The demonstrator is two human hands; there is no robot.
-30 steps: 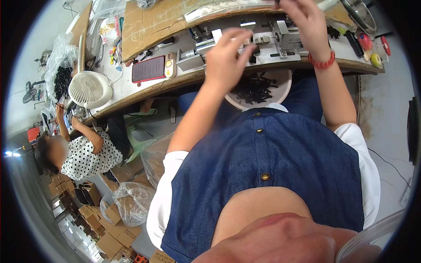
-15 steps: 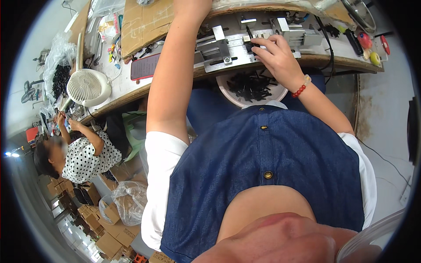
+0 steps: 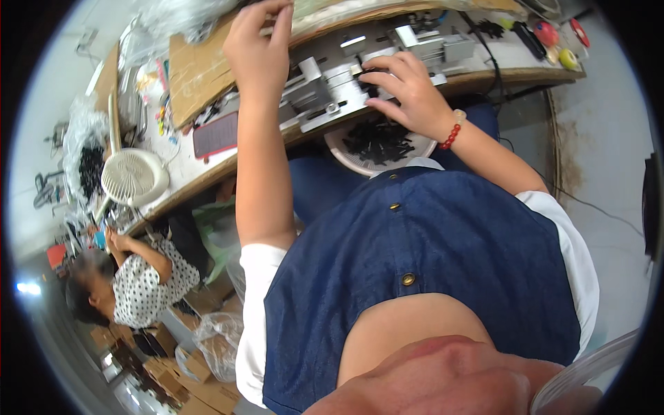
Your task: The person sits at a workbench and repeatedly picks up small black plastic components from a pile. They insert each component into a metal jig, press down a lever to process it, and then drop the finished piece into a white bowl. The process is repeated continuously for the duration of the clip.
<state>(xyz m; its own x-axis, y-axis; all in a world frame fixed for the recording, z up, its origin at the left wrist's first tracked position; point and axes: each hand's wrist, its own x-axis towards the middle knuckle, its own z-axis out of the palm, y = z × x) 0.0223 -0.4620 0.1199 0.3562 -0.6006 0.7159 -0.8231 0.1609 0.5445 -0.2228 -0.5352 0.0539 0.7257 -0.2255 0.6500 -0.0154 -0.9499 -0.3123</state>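
Observation:
My right hand (image 3: pixel 411 93) is over a silver metal jig (image 3: pixel 339 90) at the bench edge. Its fingers are spread, with the fingertips at a small black part (image 3: pixel 371 90) in the jig's middle and the thumb apart below. My left hand (image 3: pixel 259 59) is raised to the left of the jig, above a cardboard sheet. Its thumb and fingers come together near the top of the picture; what they hold, if anything, cannot be made out. Below the bench edge, by my lap, is a pale round basket (image 3: pixel 339 149) with many black strips (image 3: pixel 377 142).
A red-edged phone (image 3: pixel 214 135) and a white fan (image 3: pixel 135 176) lie left along the bench. Cardboard (image 3: pixel 200 69) covers the bench behind. At right are a black cable (image 3: pixel 490 59), black pieces and a red round object (image 3: pixel 545 32). Another person (image 3: pixel 149 283) sits at far left.
My left hand has come back into view from beyond the top edge. My right hand's fingers have spread somewhat at the jig. The whole view has shifted a little.

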